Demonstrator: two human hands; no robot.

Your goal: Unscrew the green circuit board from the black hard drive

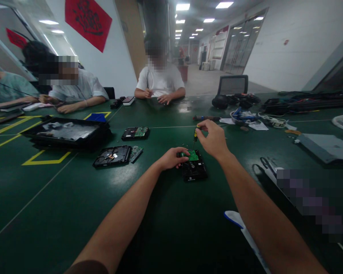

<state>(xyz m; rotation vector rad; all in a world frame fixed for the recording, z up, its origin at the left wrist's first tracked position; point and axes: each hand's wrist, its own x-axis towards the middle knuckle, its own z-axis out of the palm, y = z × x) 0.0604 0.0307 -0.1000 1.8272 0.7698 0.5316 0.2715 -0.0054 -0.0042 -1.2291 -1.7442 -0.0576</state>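
Note:
A black hard drive (194, 170) lies on the green table with its green circuit board (193, 155) facing up. My left hand (173, 158) grips the drive's left side, its fingertips resting at the board. Above the drive, my right hand (214, 139) pinches the top of a small yellow-and-black screwdriver (195, 135). The screwdriver stands nearly upright, its thin shaft pointing down at the board's far edge. Whether the tip sits in a screw is too small to tell. A few tiny bits lie on the table just beyond the drive.
To the left are two more hard drives (112, 156) (128, 133), a loose circuit board (136, 153) and a black tray (68, 133). At the right are a cable pile (246, 116), another screwdriver (205, 118) and a grey metal box (326, 146). Several people sit across the table.

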